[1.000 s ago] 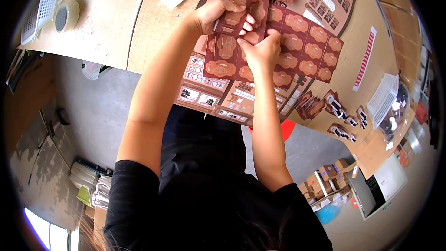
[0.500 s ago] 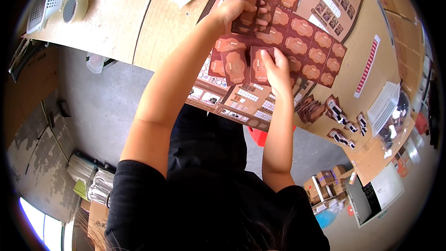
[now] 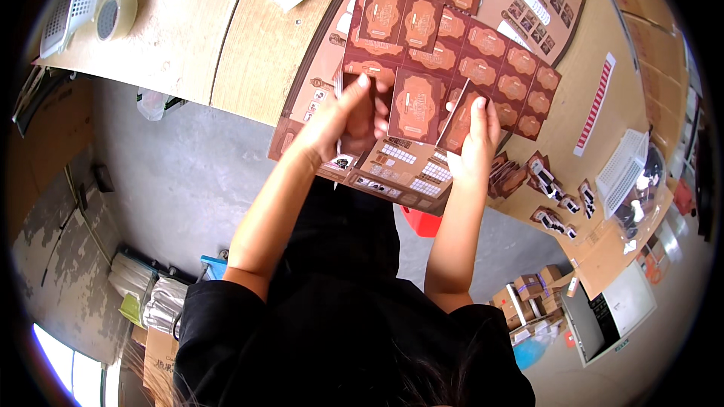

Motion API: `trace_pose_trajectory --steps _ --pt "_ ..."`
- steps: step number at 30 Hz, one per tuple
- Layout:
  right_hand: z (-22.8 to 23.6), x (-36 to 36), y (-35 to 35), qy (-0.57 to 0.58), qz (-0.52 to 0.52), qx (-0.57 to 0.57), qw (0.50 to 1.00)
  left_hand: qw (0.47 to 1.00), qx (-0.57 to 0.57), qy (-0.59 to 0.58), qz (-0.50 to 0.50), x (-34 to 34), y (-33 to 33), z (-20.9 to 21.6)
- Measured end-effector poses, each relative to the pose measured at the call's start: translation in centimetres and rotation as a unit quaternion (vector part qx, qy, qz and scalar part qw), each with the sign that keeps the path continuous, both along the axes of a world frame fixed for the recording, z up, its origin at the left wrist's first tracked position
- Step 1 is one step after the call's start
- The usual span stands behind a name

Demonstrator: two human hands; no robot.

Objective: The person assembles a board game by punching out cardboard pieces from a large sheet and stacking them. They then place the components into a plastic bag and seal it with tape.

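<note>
Two hands (image 3: pixel 334 120) (image 3: pixel 475 142) each pinch cards (image 3: pixel 457 130); laid-out cards (image 3: pixel 483 71) partly cover a printed board (image 3: pixel 396 170), striped strip (image 3: pixel 594 105) rightward.

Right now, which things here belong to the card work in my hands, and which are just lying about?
Likely in the job: cards in your left hand, cards in your right hand, laid-out brown cards, printed sheet beneath.

Seemingly lying about: tape roll, striped strip, white basket far left.

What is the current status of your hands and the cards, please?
Left hand gripping brown cards. Right hand holding tilted card. Between them, another brown card.
</note>
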State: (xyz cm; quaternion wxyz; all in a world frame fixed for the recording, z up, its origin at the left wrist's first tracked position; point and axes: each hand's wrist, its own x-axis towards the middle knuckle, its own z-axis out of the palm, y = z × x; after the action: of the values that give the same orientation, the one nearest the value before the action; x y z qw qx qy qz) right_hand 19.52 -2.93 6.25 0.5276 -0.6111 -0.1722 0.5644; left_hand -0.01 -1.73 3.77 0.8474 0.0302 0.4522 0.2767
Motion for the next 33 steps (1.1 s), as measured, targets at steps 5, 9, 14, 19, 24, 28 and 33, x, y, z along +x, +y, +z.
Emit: trace_pose_trajectory --steps 5,9,14,19,24,28,33 --pt "1.4 -1.7 -0.4 -0.076 0.055 0.040 0.995 0.971 -0.062 -0.213 0.086 1.9 -1.6 0.4" --pt "1.0 -2.4 -1.0 -0.156 0.136 0.045 0.977 0.992 0.026 -0.120 -0.002 2.0 0.3 2.1" --pt "1.0 -2.5 -1.1 -0.220 0.085 0.091 0.968 0.991 0.045 -0.126 0.014 2.1 0.8 1.9" --pt "-0.1 -1.7 -1.3 -0.228 -0.072 0.088 0.967 0.979 0.074 -0.150 0.121 2.9 1.1 2.0" --pt "2.2 -2.4 -0.9 -0.184 -0.111 0.075 0.974 0.984 0.089 -0.123 0.095 1.2 1.7 1.5" --pt "1.2 -3.6 -0.3 -0.330 0.085 0.159 0.926 0.971 0.063 -0.229 0.032 2.2 -0.1 1.6" --pt "0.5 -5.0 -0.7 -0.419 0.157 0.252 0.858 0.964 0.035 -0.251 -0.086 2.3 -1.3 2.6"
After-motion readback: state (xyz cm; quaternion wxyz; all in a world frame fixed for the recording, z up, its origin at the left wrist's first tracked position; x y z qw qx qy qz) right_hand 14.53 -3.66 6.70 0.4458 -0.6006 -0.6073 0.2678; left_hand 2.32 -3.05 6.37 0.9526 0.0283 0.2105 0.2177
